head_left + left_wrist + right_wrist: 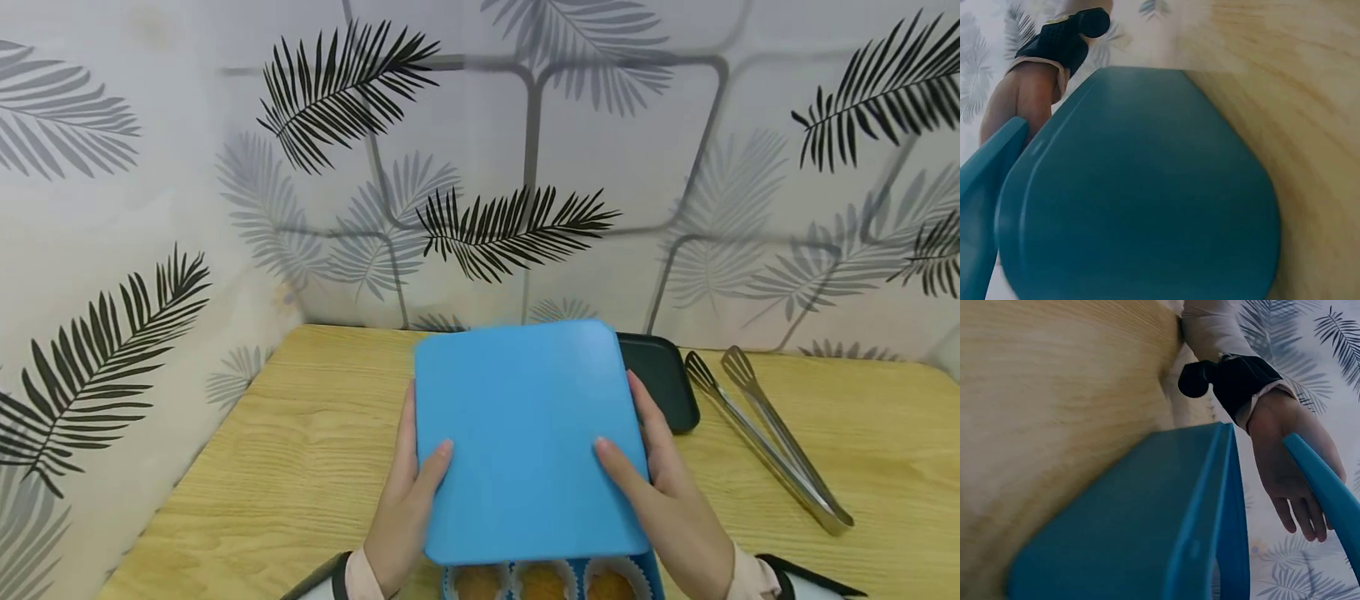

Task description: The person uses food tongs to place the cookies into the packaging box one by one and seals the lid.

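Note:
A flat blue lid (525, 442) with cut corners is held between both hands, over a blue box (656, 577). My left hand (401, 508) grips its left edge, thumb on top and fingers along the side. On the right edge, my right hand (678, 504) does the same. Cupcakes (542, 583) in pale fluted paper cups show at the box's near side; the lid hides the others. Both wrist views show a gap between the lid (1329, 494) and the box wall (1147, 187). Across the box in the right wrist view, the left hand's fingers (1304, 515) extend below the lid.
A dark green tray (660, 383) lies behind the lid's right corner. Metal tongs (780, 450) rest on the wooden table (300, 458) to the right. Patterned cloth (480, 167) hangs behind the table and along its left side.

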Action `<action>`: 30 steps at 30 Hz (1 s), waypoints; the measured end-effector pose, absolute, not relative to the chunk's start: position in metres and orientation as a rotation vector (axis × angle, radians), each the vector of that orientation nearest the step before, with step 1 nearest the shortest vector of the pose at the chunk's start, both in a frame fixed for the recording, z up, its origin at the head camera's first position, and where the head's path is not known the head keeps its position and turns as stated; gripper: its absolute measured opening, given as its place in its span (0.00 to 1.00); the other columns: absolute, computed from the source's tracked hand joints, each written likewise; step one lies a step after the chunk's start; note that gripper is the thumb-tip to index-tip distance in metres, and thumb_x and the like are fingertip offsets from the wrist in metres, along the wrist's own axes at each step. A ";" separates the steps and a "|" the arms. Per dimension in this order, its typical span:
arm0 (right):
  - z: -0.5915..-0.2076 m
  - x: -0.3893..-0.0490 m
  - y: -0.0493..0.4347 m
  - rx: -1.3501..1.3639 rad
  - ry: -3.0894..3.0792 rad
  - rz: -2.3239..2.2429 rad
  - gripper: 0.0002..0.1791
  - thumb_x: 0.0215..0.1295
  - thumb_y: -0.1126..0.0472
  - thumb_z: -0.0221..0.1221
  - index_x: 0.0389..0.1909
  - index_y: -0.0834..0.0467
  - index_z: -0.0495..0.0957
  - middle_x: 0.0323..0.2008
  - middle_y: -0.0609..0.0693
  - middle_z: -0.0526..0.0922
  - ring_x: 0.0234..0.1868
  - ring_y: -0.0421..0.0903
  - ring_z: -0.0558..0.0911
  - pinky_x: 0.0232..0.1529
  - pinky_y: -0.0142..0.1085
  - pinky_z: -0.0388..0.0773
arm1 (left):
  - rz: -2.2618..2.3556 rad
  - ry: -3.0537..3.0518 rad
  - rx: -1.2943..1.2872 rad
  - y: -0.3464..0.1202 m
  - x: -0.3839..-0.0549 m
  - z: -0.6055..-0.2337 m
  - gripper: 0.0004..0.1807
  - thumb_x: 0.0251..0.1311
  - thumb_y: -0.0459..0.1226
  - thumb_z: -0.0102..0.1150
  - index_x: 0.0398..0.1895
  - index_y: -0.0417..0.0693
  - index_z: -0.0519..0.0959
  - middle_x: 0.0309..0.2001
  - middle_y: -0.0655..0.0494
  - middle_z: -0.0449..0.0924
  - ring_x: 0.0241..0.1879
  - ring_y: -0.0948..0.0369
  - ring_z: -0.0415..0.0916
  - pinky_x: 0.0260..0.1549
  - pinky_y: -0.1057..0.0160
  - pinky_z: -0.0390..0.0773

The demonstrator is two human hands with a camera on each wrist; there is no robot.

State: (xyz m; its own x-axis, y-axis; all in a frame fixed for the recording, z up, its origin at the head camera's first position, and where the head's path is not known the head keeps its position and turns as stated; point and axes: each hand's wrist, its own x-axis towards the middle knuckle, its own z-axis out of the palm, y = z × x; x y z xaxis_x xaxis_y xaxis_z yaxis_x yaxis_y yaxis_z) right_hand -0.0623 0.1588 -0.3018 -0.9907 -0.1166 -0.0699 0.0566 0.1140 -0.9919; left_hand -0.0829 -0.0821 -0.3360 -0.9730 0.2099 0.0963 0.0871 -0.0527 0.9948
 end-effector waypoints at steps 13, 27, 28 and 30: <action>-0.344 -0.034 0.176 0.258 2.192 -1.874 0.53 0.68 0.45 0.56 0.71 0.26 0.19 0.76 0.55 0.23 0.72 0.70 0.48 0.57 0.67 0.67 | 2.102 2.030 0.506 -0.070 -0.070 -0.354 0.38 0.76 0.47 0.39 0.76 0.69 0.28 0.78 0.59 0.25 0.76 0.49 0.28 0.68 0.36 0.43; -0.367 -0.032 0.176 0.411 2.095 -1.858 0.56 0.65 0.41 0.58 0.72 0.29 0.18 0.74 0.67 0.31 0.64 0.76 0.61 0.43 0.62 0.78 | 1.989 2.026 0.329 -0.070 -0.063 -0.365 0.40 0.74 0.50 0.41 0.77 0.69 0.28 0.78 0.49 0.25 0.74 0.39 0.35 0.63 0.34 0.59; -0.368 -0.032 0.175 0.413 2.080 -1.867 0.56 0.65 0.41 0.58 0.72 0.29 0.18 0.74 0.67 0.32 0.63 0.77 0.62 0.43 0.62 0.78 | 1.991 2.026 0.326 -0.070 -0.063 -0.366 0.40 0.74 0.50 0.41 0.77 0.69 0.28 0.78 0.49 0.25 0.74 0.39 0.35 0.62 0.34 0.60; -0.371 -0.032 0.175 0.410 2.055 -1.890 0.56 0.66 0.42 0.57 0.71 0.30 0.18 0.74 0.68 0.32 0.63 0.78 0.62 0.43 0.62 0.78 | 1.991 2.030 0.327 -0.070 -0.063 -0.367 0.40 0.74 0.50 0.41 0.77 0.69 0.28 0.78 0.49 0.25 0.74 0.39 0.35 0.62 0.34 0.60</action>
State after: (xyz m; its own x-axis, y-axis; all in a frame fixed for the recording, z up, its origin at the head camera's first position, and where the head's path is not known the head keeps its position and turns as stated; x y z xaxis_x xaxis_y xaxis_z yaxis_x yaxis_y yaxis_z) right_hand -0.0318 0.1751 -0.3707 -0.9082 -0.0044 -0.4186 0.4167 0.0842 -0.9051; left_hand -0.0632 -0.0695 -0.3673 -0.9356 0.3508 -0.0403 -0.0334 0.0257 0.9991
